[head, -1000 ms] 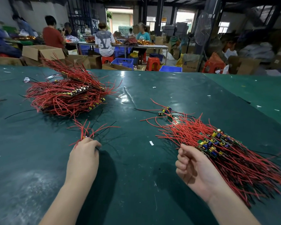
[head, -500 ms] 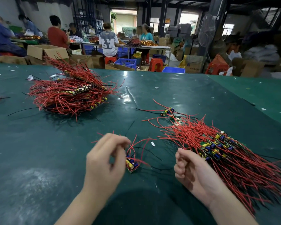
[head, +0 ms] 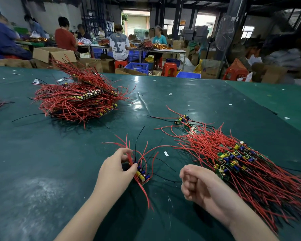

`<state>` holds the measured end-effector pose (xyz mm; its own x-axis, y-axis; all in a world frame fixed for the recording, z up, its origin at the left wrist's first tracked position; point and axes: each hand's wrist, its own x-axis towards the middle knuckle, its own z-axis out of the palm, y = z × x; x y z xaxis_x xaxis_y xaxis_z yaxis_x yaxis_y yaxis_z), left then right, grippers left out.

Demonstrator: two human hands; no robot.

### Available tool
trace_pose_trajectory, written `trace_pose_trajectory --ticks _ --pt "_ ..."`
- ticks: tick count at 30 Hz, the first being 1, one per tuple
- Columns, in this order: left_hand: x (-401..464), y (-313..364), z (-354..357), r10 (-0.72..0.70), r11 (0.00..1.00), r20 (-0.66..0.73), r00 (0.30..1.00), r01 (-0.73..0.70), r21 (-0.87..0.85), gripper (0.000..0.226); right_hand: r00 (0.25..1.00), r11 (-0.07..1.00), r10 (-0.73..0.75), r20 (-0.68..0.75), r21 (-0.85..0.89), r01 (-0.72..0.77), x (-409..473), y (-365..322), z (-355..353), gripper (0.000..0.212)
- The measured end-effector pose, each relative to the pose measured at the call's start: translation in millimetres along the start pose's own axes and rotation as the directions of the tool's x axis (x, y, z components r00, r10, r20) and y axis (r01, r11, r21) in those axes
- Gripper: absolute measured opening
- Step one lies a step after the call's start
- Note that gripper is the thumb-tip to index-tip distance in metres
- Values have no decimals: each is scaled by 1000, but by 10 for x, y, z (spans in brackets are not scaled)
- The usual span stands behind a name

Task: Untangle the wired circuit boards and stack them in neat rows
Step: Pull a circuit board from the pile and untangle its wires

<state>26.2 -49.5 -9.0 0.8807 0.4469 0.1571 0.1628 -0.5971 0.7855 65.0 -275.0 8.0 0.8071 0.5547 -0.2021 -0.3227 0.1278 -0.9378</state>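
1. Left hand (head: 116,168): fingers pinch a small circuit board (head: 142,176) at centre near, its red and black wires fanning upward.
2. Right hand (head: 198,185): fingers curled inward, holding nothing, just left of the stacked boards (head: 233,160).
3. Stacked boards lie in rows at right, wires trailing.
4. Tangled pile (head: 76,101) sits far left on the green table (head: 42,162).
5. One loose board (head: 182,119) lies beyond the stack.
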Motion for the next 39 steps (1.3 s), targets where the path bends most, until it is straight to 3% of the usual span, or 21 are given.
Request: trace_pose_trajectory --ticks 5,8,12,15,18,23,29,35,39 --pt "-18 61 26 9 961 -53 999 -24 -275 39 979 994 66 194 -99 -48 -101 -41 48 30" --pt "-5 57 57 -63 854 -47 997 29 -519 36 938 982 146 313 -161 -99 -124 -50 96 25" --pt "-13 65 129 -120 683 -36 992 56 -729 41 966 982 123 226 -169 -85 -70 4 131 25" --pt "-59 80 180 -91 685 -39 995 34 -728 52 999 999 16 36 -40 -14 2 55 149 35" --pt "-110 109 203 -25 719 -32 999 -5 -695 59 994 995 -98 -57 -15 98 36 57 190 42" --pt "-133 138 185 37 661 109 993 57 -748 69 977 982 -185 -104 -47 181 31 87 196 20" --pt "-177 177 195 68 667 140 988 59 -742 88 969 973 -225 -102 -74 218 17 77 179 25" --pt "-223 222 226 78 664 116 990 36 -747 89 976 982 -182 -121 19 186 0 71 202 31" --pt "-282 260 228 108 701 159 981 38 -712 89 978 986 -165 -128 -9 165 10 93 225 30"
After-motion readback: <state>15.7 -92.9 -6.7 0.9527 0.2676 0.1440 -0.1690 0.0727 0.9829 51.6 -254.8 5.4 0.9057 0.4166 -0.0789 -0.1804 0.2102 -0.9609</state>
